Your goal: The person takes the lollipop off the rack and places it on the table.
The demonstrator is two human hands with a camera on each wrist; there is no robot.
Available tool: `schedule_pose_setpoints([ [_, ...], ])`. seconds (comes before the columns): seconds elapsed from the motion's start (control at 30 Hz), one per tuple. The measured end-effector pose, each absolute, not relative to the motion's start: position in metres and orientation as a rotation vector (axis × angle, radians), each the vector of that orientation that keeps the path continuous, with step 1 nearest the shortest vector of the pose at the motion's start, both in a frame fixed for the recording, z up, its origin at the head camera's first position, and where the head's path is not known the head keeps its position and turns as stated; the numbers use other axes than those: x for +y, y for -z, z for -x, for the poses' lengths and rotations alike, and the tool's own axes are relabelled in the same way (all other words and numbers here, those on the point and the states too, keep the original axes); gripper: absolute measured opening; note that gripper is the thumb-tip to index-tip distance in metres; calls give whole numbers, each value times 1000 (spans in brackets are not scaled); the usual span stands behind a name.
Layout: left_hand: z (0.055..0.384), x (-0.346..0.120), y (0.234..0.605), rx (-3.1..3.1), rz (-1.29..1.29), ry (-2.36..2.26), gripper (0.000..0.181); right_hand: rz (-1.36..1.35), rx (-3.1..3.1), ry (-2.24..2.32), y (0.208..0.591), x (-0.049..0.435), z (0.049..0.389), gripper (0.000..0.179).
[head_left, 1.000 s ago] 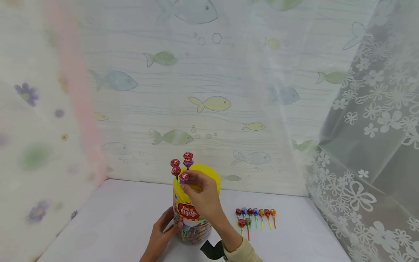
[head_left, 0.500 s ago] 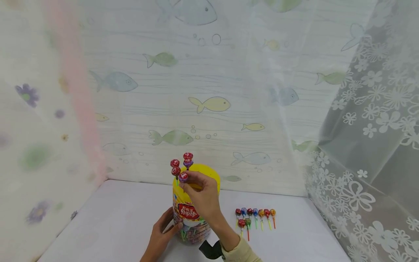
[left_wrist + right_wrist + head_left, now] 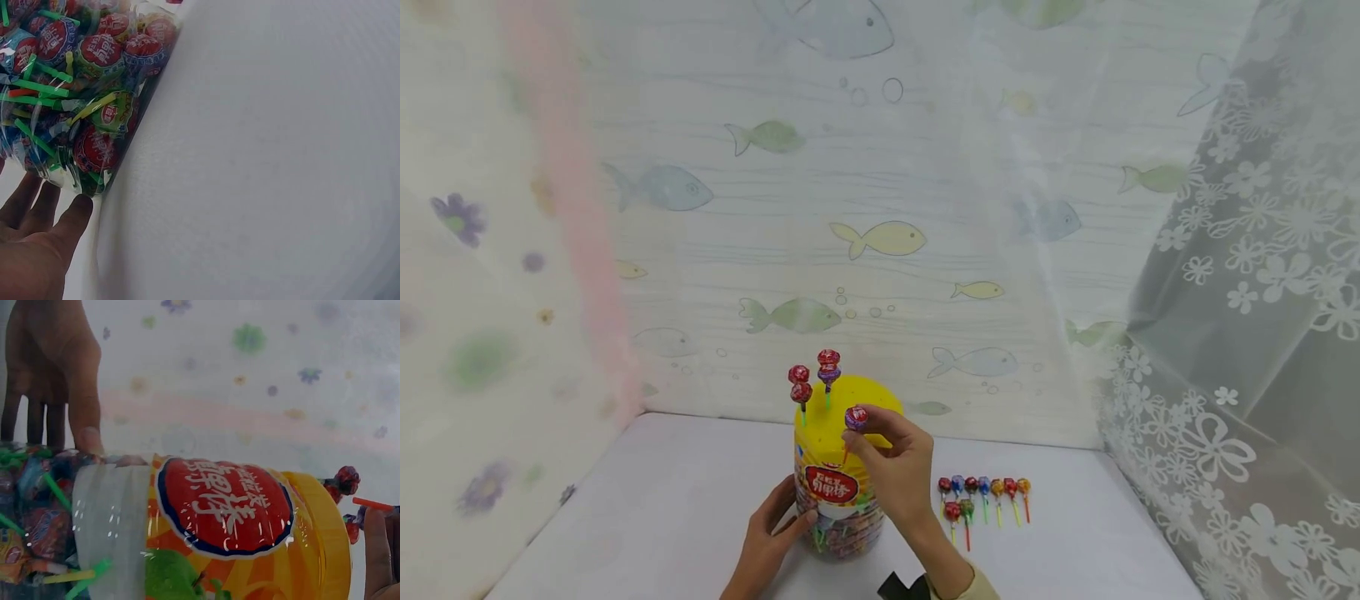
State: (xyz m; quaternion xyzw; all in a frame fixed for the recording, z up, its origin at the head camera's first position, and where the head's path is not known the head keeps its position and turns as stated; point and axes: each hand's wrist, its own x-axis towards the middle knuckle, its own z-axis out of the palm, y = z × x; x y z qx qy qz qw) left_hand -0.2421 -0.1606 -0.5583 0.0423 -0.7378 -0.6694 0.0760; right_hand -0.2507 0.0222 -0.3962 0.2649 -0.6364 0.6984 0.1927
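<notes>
A large lollipop jar (image 3: 838, 529) with a yellow lid (image 3: 865, 400) stands upright on the table. My left hand (image 3: 771, 529) rests on its left side low down, with fairly straight fingers (image 3: 72, 219) at the clear plastic wall. Over the lid's front part, my right hand (image 3: 902, 467) pinches a red and purple lollipop (image 3: 855, 418) between thumb and fingers. Its orange stick (image 3: 374, 504) points down towards the lid. Farther left, several lollipops stand upright in the lid, among them a red one (image 3: 801, 392) and a purple one (image 3: 829, 377).
Right of the jar, several wrapped lollipops lie in two rows on the white table (image 3: 700, 492), one being orange-headed (image 3: 1025, 484). A fish-print curtain (image 3: 880, 167) hangs behind, and a flower-patterned sheer curtain (image 3: 1247, 400) closes the right side.
My right hand has moved right and slightly down with the lollipop, away from the ones standing in the lid. The left hand and jar have stayed in place.
</notes>
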Motion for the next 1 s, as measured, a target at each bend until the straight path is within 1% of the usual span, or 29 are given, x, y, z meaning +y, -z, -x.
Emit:
schedule_pose_setpoints([
  [0.2, 243, -161, 559, -2210, -126, 2012, 79, -706, -1807, -1974, 411, 41, 246, 24],
  [0.4, 242, -160, 559, -2196, -111, 2015, 78, -579, -1900, -2017, 432, 61, 240, 25],
  [0.63, 242, -160, 558, -2206, -122, 2003, 78, -448, -2014, -2024, 463, 84, 244, 26],
  [1.0, 243, -161, 560, -2214, -132, 2018, 79, -192, -2226, -2008, 502, 136, 250, 38],
])
